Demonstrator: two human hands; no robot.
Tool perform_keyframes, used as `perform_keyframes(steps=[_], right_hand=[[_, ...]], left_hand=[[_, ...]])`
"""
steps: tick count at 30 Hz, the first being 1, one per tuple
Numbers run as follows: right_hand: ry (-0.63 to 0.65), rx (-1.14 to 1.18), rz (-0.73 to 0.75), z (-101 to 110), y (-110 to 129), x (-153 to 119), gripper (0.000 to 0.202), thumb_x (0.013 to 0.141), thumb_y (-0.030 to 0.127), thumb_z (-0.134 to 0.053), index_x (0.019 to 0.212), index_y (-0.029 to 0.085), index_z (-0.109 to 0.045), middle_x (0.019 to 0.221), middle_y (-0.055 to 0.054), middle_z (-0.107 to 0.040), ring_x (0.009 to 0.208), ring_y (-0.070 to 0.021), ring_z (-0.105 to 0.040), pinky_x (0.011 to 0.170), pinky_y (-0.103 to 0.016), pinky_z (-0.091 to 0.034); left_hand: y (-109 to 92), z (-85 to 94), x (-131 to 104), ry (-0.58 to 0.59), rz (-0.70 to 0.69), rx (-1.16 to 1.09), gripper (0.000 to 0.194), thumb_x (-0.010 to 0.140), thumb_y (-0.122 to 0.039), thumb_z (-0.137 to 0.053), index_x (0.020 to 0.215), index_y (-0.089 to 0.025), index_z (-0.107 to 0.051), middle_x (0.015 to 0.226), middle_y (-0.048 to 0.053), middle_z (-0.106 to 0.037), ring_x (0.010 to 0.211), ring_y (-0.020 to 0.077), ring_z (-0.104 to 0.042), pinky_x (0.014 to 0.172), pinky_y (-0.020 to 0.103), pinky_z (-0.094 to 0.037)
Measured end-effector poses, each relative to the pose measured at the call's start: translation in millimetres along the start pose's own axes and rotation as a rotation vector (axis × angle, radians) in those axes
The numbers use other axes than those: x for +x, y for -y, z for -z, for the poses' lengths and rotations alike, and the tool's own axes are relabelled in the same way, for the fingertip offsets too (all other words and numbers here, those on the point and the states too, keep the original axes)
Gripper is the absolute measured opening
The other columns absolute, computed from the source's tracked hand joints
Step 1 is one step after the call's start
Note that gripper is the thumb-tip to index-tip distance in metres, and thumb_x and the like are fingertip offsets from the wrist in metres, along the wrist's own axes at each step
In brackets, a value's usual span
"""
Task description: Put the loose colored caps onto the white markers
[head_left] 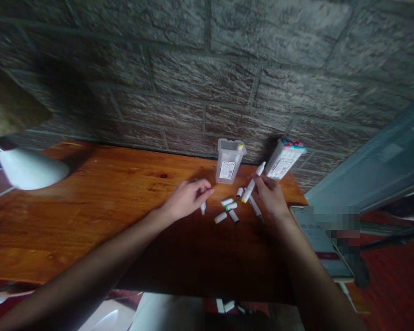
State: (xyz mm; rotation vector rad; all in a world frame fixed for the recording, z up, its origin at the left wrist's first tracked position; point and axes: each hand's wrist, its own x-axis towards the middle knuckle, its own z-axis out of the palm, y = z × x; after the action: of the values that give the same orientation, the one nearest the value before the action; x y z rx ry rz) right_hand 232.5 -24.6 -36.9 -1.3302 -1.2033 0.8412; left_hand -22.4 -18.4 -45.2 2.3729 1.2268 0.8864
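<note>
My right hand point(271, 195) pinches a white marker point(250, 186) with a yellow end, its uncapped tip pointing up and away. My left hand point(189, 197) is over the table with thumb and fingers curled but apart. A white marker piece point(203, 208) shows just below its fingertips, partly hidden. Between my hands lie several loose white caps point(221, 218) with yellow, green or black ends. Another white marker point(255, 207) lies beside my right hand. Behind them stands a clear plastic box point(227, 171) with one yellow-ended marker point(240, 146) in it.
A second plastic box point(281, 165), packed with colourful-ended markers, stands by the stone wall point(179, 110). A tablet-like device point(322, 246) lies at the right edge of the wooden table point(100, 193). On the left is a lamp with a white base point(31, 170).
</note>
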Motion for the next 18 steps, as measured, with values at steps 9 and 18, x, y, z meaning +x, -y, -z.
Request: perform_keyframes(steps=[9, 18], right_hand=[[-0.024, -0.892, 0.076, 19.0, 3.2, -2.1, 0.038, 0.085, 0.053, -0.059, 0.074, 0.019, -0.071, 0.066, -0.005, -0.068, 0.06, -0.0176, -0.06, 0.057, -0.028, -0.033], [0.085, -1.117, -0.015, 23.1, -5.8, -1.3, 0.041, 0.087, 0.057, -0.056, 0.099, 0.024, -0.078, 0.086, -0.011, -0.076, 0.079, -0.0268, -0.07, 0.062, -0.031, -0.041]], left_hand=[[13.3, 13.1, 6.6, 0.099, 0.288, 0.236, 0.041, 0.089, -0.059, -0.051, 0.087, -0.02, -0.065, 0.079, 0.006, -0.072, 0.07, 0.0201, -0.065, 0.061, 0.028, -0.039], [-2.1, 19.6, 4.7, 0.274, 0.377, 0.223, 0.028, 0.079, -0.049, -0.063, 0.079, -0.023, -0.072, 0.078, 0.005, -0.074, 0.076, 0.0221, -0.067, 0.059, 0.027, -0.036]])
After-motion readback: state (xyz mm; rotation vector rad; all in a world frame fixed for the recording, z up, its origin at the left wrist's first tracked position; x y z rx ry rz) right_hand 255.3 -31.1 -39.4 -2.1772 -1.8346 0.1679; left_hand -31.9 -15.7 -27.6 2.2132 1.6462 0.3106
